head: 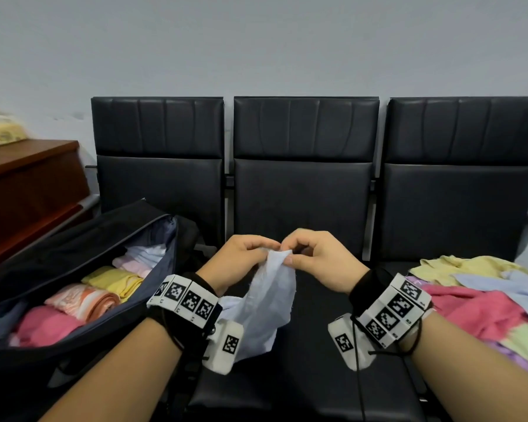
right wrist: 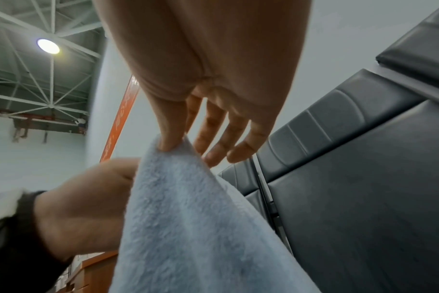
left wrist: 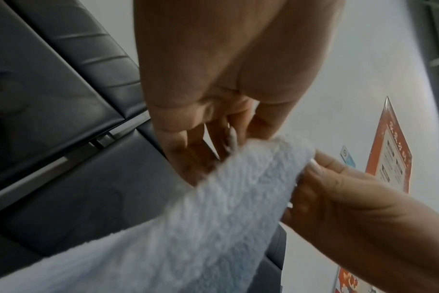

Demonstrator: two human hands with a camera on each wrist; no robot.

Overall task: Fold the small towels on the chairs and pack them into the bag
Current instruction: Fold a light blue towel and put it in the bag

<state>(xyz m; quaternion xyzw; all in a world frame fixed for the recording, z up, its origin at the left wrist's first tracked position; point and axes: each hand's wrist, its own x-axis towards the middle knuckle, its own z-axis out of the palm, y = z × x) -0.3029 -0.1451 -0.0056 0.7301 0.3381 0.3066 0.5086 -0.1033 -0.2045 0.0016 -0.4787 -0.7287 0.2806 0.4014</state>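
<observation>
Both hands were raised over the middle chair [head: 302, 202] of a row of three black seats, meeting at the top edge of a pale blue towel [head: 272, 303]. The left hand [head: 244, 257] pinched one corner of that edge between thumb and fingertips, and the right hand [head: 317, 257] pinched the edge just beside it, thumb pressed to the cloth, the remaining fingers [right wrist: 221, 138] loosely spread behind. The towel hung down from the two grips in a crumpled drape, its lower part passing behind the left wrist and reaching toward the seat; whether it touched the cushion could not be told from the head view.

On the left chair sat an open dark bag [head: 83, 239], with folded towels lined up inside: a pink one [head: 43, 325] nearest, then a peach striped one [head: 87, 301], a yellow one [head: 116, 280] and paler ones farther back. On the right chair lay a loose heap of unfolded towels [head: 482, 303], yellow, blue, pink, green and purple mixed together. A wooden cabinet [head: 28, 190] stood at the far left against the grey wall.
</observation>
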